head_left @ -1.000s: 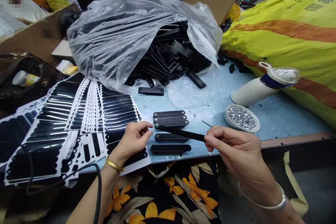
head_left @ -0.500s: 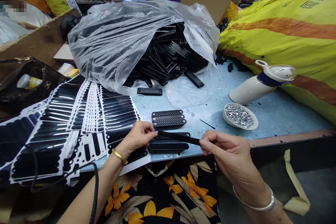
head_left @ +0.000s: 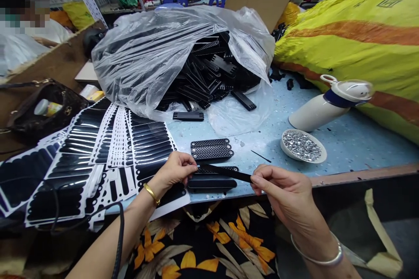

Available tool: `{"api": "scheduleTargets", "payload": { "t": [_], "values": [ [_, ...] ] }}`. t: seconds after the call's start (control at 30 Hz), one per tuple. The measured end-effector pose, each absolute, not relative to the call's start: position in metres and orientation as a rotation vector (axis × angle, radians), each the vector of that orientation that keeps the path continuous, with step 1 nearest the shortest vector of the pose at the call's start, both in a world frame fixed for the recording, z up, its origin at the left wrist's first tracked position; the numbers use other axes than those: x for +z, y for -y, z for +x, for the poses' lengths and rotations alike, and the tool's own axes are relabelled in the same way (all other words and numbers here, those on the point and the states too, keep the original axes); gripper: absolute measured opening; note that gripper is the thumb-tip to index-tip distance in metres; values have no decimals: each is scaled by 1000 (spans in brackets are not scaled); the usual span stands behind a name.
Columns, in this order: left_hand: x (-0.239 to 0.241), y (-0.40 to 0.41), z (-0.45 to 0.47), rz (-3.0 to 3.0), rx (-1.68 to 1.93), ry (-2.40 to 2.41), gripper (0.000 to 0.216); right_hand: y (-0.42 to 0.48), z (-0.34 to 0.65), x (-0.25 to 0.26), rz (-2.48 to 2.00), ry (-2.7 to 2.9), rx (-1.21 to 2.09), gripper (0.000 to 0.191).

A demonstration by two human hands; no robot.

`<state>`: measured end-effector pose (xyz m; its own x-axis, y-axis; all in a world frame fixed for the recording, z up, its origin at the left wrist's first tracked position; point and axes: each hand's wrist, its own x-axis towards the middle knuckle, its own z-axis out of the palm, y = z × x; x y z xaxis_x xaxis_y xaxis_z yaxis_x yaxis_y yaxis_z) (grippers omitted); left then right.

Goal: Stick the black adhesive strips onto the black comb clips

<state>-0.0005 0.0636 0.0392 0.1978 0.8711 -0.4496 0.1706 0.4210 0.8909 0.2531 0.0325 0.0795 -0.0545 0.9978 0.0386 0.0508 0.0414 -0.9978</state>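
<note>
My left hand and my right hand each pinch one end of a thin black sticker strip, stretched between them just above a smooth black plastic piece near the table's front edge. Behind it lie three black mesh-patterned pieces in a row. White sheets of black stickers fan out to the left, under my left wrist. Both hands are closed in a pinch.
A clear plastic bag full of black comb-like parts lies at the back centre. A white dish of small silver bits and a tipped white bottle are at right, beside a yellow sack. A dark handbag sits left. Another person is far left.
Both hands have brought the strip lower and nearer, from above the mesh pieces to over the smooth black piece. My left hand now pinches the strip's left end.
</note>
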Motion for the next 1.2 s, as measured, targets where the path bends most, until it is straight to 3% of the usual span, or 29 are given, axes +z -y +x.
{"api": "scheduleTargets", "payload": {
  "t": [0.2,0.47,0.63,0.87,1.2],
  "values": [
    [39,-61,-6,1054,683,-1252,16,-32,256,81,-1194,1285,1178,26],
    [39,-65,5,1144,579,-1387,10,-29,253,80,-1181,1286,1223,26],
    [38,-57,5,1270,705,-1482,2,-28,248,75,-1171,1295,1235,25],
    [35,-47,-1,1228,857,-1450,25,-27,253,74,-1161,1232,1219,26],
    [35,-45,4,1333,859,-1518,22,-25,257,72,-1171,1212,1206,26]
  ]
}}
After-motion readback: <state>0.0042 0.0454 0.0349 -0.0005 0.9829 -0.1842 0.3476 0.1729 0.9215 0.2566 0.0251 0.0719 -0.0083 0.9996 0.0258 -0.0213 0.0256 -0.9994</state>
